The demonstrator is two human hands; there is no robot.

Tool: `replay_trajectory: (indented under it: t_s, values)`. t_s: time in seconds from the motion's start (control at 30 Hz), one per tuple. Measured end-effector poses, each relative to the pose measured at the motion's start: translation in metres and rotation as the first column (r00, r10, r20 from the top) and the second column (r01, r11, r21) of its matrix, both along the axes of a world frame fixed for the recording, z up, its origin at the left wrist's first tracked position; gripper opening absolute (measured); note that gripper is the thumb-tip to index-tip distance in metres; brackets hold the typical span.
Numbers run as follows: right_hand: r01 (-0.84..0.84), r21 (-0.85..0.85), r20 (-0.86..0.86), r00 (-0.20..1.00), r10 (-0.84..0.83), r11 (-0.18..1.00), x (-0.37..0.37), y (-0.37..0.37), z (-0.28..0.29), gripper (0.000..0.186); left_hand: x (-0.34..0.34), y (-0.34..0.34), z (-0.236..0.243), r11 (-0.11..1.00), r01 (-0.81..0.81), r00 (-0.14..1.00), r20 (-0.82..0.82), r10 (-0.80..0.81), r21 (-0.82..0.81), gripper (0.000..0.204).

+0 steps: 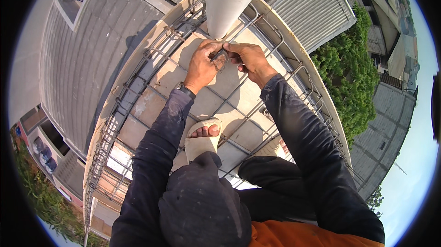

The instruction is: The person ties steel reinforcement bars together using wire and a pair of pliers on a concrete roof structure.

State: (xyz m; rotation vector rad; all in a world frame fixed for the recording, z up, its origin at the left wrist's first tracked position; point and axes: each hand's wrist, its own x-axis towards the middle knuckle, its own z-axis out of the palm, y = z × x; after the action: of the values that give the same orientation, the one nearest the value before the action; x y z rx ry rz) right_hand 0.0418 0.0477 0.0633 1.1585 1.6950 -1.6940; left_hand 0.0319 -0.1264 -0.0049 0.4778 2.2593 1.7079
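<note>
My left hand (202,67) is closed round a small bundle of thin dark tie wire (221,62), which hangs in loops below the fingers. Close on its right, my right hand (252,60) pinches at the top of the same wire, the fingertips of both hands nearly meeting. Just beyond them a wide white plastic pipe (225,5) stands upright. Beneath the hands runs a grid of steel reinforcing bars (228,102) over pale boards. What each fingertip grips exactly is partly hidden.
My sandalled left foot (205,131) is on the grid. Bent bar ends (301,70) line a curved form edge (317,88) on the right. Lower corrugated roofs (308,8) and a green tree (347,68) lie beyond the edge.
</note>
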Motion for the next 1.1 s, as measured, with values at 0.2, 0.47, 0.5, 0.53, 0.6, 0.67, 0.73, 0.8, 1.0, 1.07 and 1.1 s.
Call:
replay_trajectory:
  t_s: [0.2,0.47,0.5,0.53,0.6,0.67,0.73,0.8,1.0,1.07,1.1]
  values:
    - [-0.101,0.056,-0.081,0.991,0.106,0.993,-0.006,0.005,-0.023,0.024,0.004,0.004,0.002,0.991,-0.068,0.994,0.098,0.057,0.113,0.058]
    - [-0.378,0.157,0.065,0.926,0.373,0.912,-0.025,0.020,-0.021,0.023,0.009,0.014,-0.003,0.968,-0.251,0.962,0.121,0.246,0.029,0.025]
    - [-0.425,0.179,0.067,0.905,0.420,0.887,-0.024,0.022,-0.023,0.024,0.008,0.015,-0.003,0.962,-0.268,0.955,0.148,0.257,0.055,0.022]
    - [-0.504,0.349,0.047,0.851,0.523,0.790,-0.020,0.022,-0.026,0.025,0.007,0.016,-0.002,0.955,-0.284,0.948,0.176,0.267,0.082,0.020]
    - [-0.573,0.649,0.071,0.700,0.710,0.500,-0.010,0.013,-0.027,0.028,0.005,0.016,-0.004,0.944,-0.317,0.940,0.162,0.300,0.092,0.019]
    - [-0.518,0.799,0.051,0.563,0.825,0.305,0.001,0.003,-0.025,0.030,0.004,0.015,-0.005,0.939,-0.330,0.938,0.150,0.314,0.100,0.019]
    - [-0.466,0.871,0.076,0.448,0.891,0.159,0.007,-0.003,-0.018,0.029,0.004,0.014,-0.005,0.940,-0.325,0.940,0.138,0.311,0.101,0.018]
    - [-0.500,0.856,0.110,0.419,0.902,0.128,0.004,-0.006,-0.006,0.029,0.004,0.013,-0.006,0.946,-0.308,0.948,0.120,0.296,0.099,0.017]
    - [-0.564,0.766,0.120,0.596,0.794,0.308,0.000,-0.017,-0.010,0.032,0.008,0.013,-0.005,0.940,-0.264,0.964,0.085,0.251,0.216,0.021]
    - [-0.491,0.685,0.039,0.763,0.645,0.539,0.003,-0.022,-0.021,0.033,0.008,0.012,-0.007,0.951,-0.249,0.968,0.054,0.244,0.185,0.026]
    - [-0.404,0.614,-0.018,0.852,0.524,0.678,0.007,-0.022,-0.031,0.032,0.007,0.011,-0.005,0.965,-0.229,0.973,0.039,0.226,0.127,0.028]
